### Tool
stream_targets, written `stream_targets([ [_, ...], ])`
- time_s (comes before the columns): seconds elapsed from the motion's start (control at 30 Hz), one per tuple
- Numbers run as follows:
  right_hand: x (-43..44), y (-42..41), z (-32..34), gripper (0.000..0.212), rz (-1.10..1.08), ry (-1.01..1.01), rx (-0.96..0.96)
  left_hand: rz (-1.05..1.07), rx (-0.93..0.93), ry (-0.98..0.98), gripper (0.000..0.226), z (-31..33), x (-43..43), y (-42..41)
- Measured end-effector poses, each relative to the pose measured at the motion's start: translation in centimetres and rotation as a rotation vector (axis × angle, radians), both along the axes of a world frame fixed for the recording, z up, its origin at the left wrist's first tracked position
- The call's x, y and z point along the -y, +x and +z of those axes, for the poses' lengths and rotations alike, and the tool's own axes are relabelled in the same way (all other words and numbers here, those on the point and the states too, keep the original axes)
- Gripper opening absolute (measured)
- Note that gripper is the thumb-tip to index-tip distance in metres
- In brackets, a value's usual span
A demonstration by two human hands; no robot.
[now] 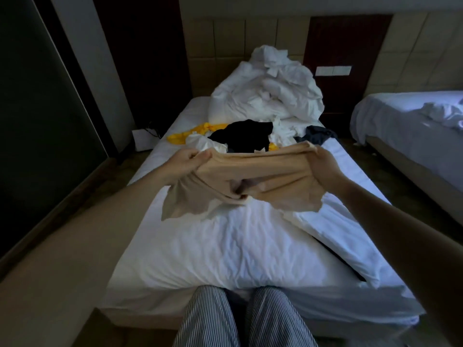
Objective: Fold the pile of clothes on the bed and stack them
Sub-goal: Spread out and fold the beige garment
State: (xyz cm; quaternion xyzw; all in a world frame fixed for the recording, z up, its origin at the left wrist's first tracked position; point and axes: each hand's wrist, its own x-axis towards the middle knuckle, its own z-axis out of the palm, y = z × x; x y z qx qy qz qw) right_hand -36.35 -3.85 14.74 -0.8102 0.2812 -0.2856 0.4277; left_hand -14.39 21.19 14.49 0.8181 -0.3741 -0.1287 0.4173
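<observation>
A beige garment (pixel 253 179) hangs stretched between both hands above the white bed (pixel 225 246). My left hand (pixel 186 162) grips its left top edge and my right hand (pixel 325 166) grips its right top edge. The lower corners droop toward the sheet. Behind it lies the pile of clothes: a black piece (pixel 244 136) on top, a yellow one (pixel 194 135) to the left, white pieces (pixel 283 134) and a dark blue one (pixel 318 135) to the right.
A heap of white bedding (pixel 270 91) fills the head of the bed. A flat white pillow (pixel 343 236) lies at the right edge. A second bed (pixel 411 126) stands to the right across a floor gap. My striped trouser legs (pixel 245 319) touch the bed's foot.
</observation>
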Motion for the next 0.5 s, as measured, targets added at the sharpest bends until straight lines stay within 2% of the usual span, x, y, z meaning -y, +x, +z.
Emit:
stream_targets([
  [0.07, 0.7, 0.1, 1.8, 0.029, -0.031, -0.101, 0.034, -0.033, 0.144, 0.151, 0.048, 2.6, -0.2, 0.7],
  [0.13, 1.4, 0.2, 3.3, 0.028, -0.018, -0.21, 0.021, -0.055, 0.208, 0.231, 0.046, 4.9, 0.0, 1.3],
  [0.3, 2.2, 0.3, 3.7, 0.023, 0.16, -0.365, -0.262, -0.163, 0.239, 0.468, 0.041, 6.2, 0.5, 2.1],
  [0.37, 2.6, 0.4, 2.6, 0.019, 0.28, -0.332, -0.37, -0.187, 0.243, 0.485, 0.052, 5.0, 1.0, 2.5],
  [0.43, 3.4, 0.7, 1.4, 0.035, 0.44, -0.23, -0.451, -0.147, 0.254, 0.527, 0.057, 3.7, 1.6, 2.9],
  [0.5, 4.4, 1.4, 0.4, 0.053, 0.505, -0.207, -0.59, -0.154, 0.243, 0.624, 0.042, 2.8, 2.0, 3.3],
])
